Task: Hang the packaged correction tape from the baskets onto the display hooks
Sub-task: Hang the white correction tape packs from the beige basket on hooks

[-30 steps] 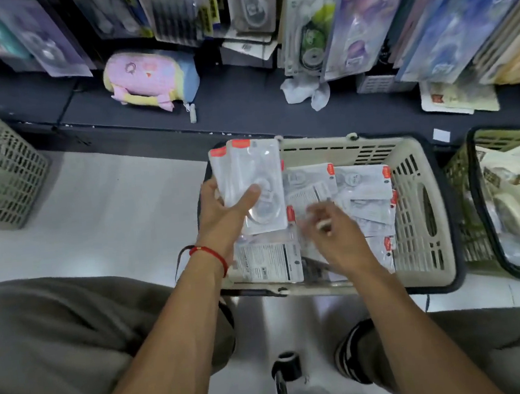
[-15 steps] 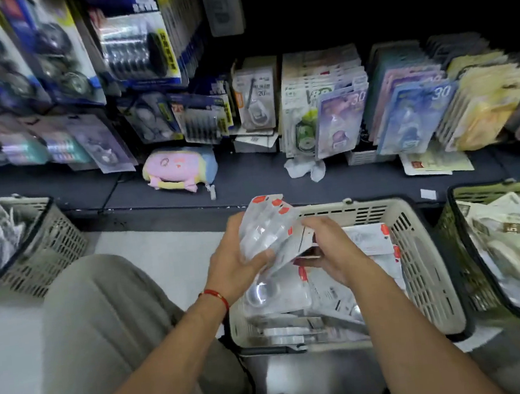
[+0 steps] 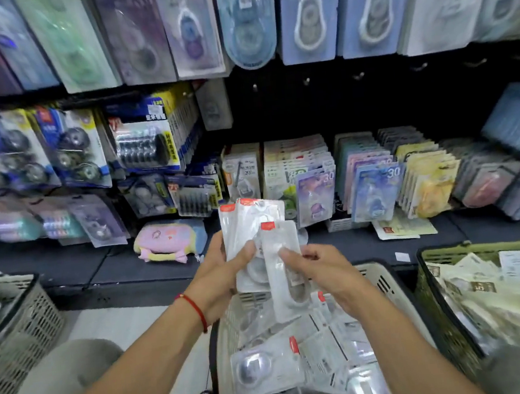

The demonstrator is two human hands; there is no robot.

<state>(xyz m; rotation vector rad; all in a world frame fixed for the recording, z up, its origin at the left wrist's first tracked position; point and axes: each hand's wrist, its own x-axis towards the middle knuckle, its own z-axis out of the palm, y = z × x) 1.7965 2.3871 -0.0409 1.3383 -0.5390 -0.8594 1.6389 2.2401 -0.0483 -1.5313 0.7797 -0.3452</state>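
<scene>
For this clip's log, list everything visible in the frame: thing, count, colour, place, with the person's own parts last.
held correction tape packs: about three, clear with red tabs, fanned between both hands.
middle basket: one, beige, below the hands, holding more clear packs.
left basket: one, grey, on the floor at left.
right basket: one, olive green, at right, full of pale packets.
hanging packs: many, blue, purple and green, on the top row.
empty hooks: several, metal, on the dark panel.
plush case: one, pink and blue, on the shelf.
left hand: grips the fan; red wrist string.
right hand: pinches the front pack.
</scene>
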